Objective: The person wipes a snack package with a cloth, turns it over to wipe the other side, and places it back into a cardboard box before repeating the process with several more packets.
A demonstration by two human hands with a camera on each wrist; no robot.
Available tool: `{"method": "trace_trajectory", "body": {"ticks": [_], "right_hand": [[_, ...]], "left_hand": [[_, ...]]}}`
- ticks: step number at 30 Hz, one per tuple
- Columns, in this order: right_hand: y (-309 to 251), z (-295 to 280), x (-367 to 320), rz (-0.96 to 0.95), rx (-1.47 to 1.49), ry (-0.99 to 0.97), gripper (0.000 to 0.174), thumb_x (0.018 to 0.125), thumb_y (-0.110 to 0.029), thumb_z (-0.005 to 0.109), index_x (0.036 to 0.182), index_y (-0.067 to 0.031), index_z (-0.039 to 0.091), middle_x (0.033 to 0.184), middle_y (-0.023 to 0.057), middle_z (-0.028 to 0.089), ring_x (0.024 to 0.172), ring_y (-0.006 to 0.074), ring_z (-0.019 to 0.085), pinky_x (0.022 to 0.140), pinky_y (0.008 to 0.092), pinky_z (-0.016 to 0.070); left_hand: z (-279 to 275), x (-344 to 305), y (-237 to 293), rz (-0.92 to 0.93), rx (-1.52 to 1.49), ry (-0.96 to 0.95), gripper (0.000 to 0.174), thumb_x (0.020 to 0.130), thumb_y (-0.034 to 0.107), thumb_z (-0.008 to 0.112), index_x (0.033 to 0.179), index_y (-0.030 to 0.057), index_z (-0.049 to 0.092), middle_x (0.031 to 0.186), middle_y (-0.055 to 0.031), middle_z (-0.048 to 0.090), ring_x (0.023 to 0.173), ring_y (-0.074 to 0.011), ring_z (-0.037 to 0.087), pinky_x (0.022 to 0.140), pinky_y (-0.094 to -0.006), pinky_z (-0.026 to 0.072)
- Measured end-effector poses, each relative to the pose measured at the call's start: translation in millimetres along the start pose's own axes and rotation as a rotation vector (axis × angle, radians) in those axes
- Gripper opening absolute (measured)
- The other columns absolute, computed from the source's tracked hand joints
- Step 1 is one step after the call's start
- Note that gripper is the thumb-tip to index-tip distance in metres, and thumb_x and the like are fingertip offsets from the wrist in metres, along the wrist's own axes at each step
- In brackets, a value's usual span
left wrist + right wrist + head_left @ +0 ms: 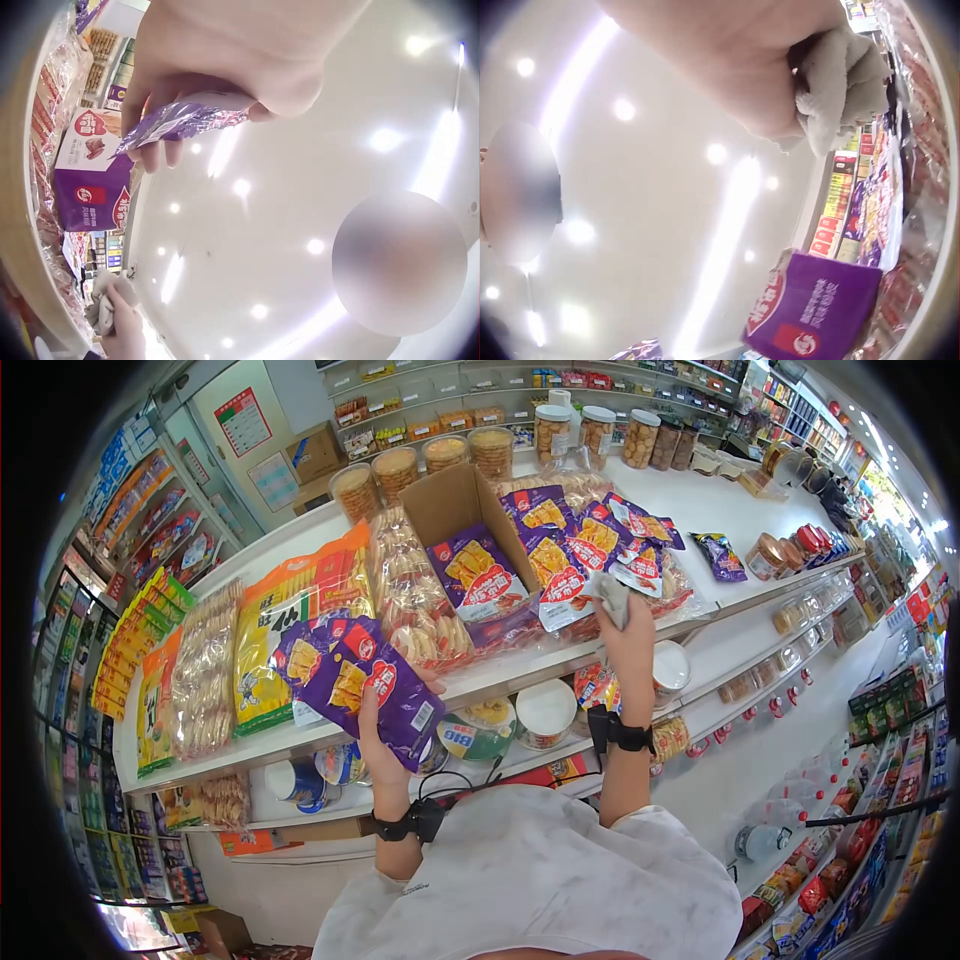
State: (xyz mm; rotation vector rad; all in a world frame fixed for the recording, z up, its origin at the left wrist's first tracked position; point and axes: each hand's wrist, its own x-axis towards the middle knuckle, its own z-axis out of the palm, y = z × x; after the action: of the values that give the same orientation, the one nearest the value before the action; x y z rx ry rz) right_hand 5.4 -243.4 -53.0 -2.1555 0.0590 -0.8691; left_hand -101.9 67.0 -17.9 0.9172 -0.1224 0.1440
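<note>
My left hand [384, 768] holds purple snack bags [402, 700], thumb over the front and fingers behind, just off the shelf's front edge. In my right hand [630, 648] is a crumpled grey cloth [612, 598], gripped close to the loose purple snack bags [600, 538] spread right of the carton. The open-topped carton [448, 500] stands between the hands, with a purple bag [472, 565] lying inside it. From the left wrist view, the carton's [91, 196] white and purple printed sides show upright.
Clear packs of round crackers [408, 595] flank the carton on the left, beside a yellow snack bag [268, 650]. Jars [490, 452] line the back. One purple bag [718, 556] lies apart at the right. Tubs [545, 712] fill the shelf below.
</note>
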Motion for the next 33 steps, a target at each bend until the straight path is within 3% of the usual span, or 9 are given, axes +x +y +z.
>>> {"method": "trace_trajectory", "body": {"ticks": [4, 9, 11, 13, 14, 18, 28, 30, 33], "right_hand": [[-0.3, 15.4, -6.2, 0.012, -0.103, -0.033, 0.041, 0.079, -0.028, 0.078, 0.099, 0.0047, 0.062, 0.097, 0.0224, 0.059, 0.091, 0.0390, 0.057, 0.081, 0.0456, 0.0454], [11.2, 15.5, -5.7, 0.065, 0.050, -0.046, 0.040, 0.077, -0.023, 0.079, 0.102, 0.0029, 0.062, 0.102, 0.0214, 0.061, 0.093, 0.0407, 0.058, 0.082, 0.0460, 0.0473], [12.2, 13.0, -5.6, 0.099, 0.226, 0.021, 0.038, 0.080, -0.017, 0.077, 0.109, 0.0017, 0.062, 0.101, 0.0168, 0.067, 0.089, 0.0309, 0.065, 0.079, 0.0396, 0.0505], [11.8, 10.2, -3.6, 0.153, 0.439, 0.073, 0.037, 0.081, -0.015, 0.076, 0.111, 0.0018, 0.061, 0.099, 0.0149, 0.070, 0.088, 0.0248, 0.067, 0.078, 0.0362, 0.0511], [10.8, 6.5, -1.9, 0.149, 0.428, 0.121, 0.034, 0.085, -0.014, 0.075, 0.113, 0.0012, 0.062, 0.099, 0.0104, 0.070, 0.089, 0.0163, 0.066, 0.078, 0.0318, 0.0508], [8.3, 0.4, 19.3, 0.271, 0.685, 0.362, 0.031, 0.088, -0.017, 0.073, 0.112, 0.0004, 0.064, 0.100, 0.0075, 0.069, 0.089, 0.0136, 0.064, 0.078, 0.0274, 0.0501], [46.1, 5.9, 38.7, 0.196, 0.381, 0.232, 0.034, 0.088, -0.022, 0.071, 0.110, 0.0033, 0.064, 0.099, 0.0101, 0.069, 0.089, 0.0184, 0.064, 0.081, 0.0329, 0.0499], [38.8, 1.9, 36.8, 0.202, 0.390, 0.220, 0.040, 0.088, -0.023, 0.071, 0.116, 0.0039, 0.061, 0.107, 0.0120, 0.068, 0.094, 0.0181, 0.063, 0.085, 0.0325, 0.0490], [19.0, -3.8, 28.3, 0.236, 0.326, 0.424, 0.048, 0.092, -0.023, 0.068, 0.128, 0.0048, 0.053, 0.121, 0.0146, 0.062, 0.106, 0.0175, 0.059, 0.091, 0.0314, 0.0461]], "left_hand": [[-14.5, 1.2, -10.5, -0.012, 0.093, 0.078, 0.055, 0.102, 0.039, 0.039, 0.135, -0.0037, 0.045, 0.107, -0.0181, 0.067, 0.094, -0.0263, 0.068, 0.080, -0.0355, 0.0559], [-16.1, -4.9, -8.2, -0.022, 0.157, 0.085, 0.052, 0.102, 0.037, 0.040, 0.131, -0.0044, 0.049, 0.110, -0.0185, 0.067, 0.095, -0.0263, 0.068, 0.080, -0.0353, 0.0559], [-6.7, -6.1, -6.8, -0.015, 0.143, 0.146, 0.050, 0.102, 0.038, 0.038, 0.120, -0.0051, 0.056, 0.100, -0.0166, 0.069, 0.087, -0.0195, 0.066, 0.078, -0.0301, 0.0520], [-3.8, -4.5, -6.7, 0.002, 0.146, 0.177, 0.050, 0.102, 0.038, 0.039, 0.118, -0.0057, 0.057, 0.098, -0.0170, 0.068, 0.084, -0.0191, 0.066, 0.076, -0.0294, 0.0522], [-5.9, -4.7, -5.3, -0.005, 0.140, 0.174, 0.050, 0.102, 0.038, 0.039, 0.118, -0.0059, 0.057, 0.097, -0.0171, 0.068, 0.083, -0.0190, 0.066, 0.075, -0.0292, 0.0523], [-8.9, -4.4, -4.2, -0.003, 0.129, 0.189, 0.048, 0.102, 0.037, 0.041, 0.116, -0.0060, 0.057, 0.095, -0.0171, 0.068, 0.081, -0.0189, 0.066, 0.073, -0.0286, 0.0527], [-25.7, -7.3, -14.6, -0.062, 0.168, 0.156, 0.051, 0.103, 0.041, 0.037, 0.117, -0.0044, 0.057, 0.098, -0.0169, 0.069, 0.081, -0.0187, 0.067, 0.073, -0.0297, 0.0537], [-30.2, -7.4, -16.9, -0.063, 0.079, 0.110, 0.060, 0.102, 0.050, 0.036, 0.123, -0.0037, 0.052, 0.106, -0.0209, 0.067, 0.087, -0.0260, 0.069, 0.077, -0.0349, 0.0567], [-14.5, -7.2, -10.8, -0.089, -0.096, 0.059, 0.074, 0.099, 0.061, 0.032, 0.132, -0.0035, 0.046, 0.113, -0.0253, 0.065, 0.094, -0.0353, 0.069, 0.083, -0.0408, 0.0580]]}}
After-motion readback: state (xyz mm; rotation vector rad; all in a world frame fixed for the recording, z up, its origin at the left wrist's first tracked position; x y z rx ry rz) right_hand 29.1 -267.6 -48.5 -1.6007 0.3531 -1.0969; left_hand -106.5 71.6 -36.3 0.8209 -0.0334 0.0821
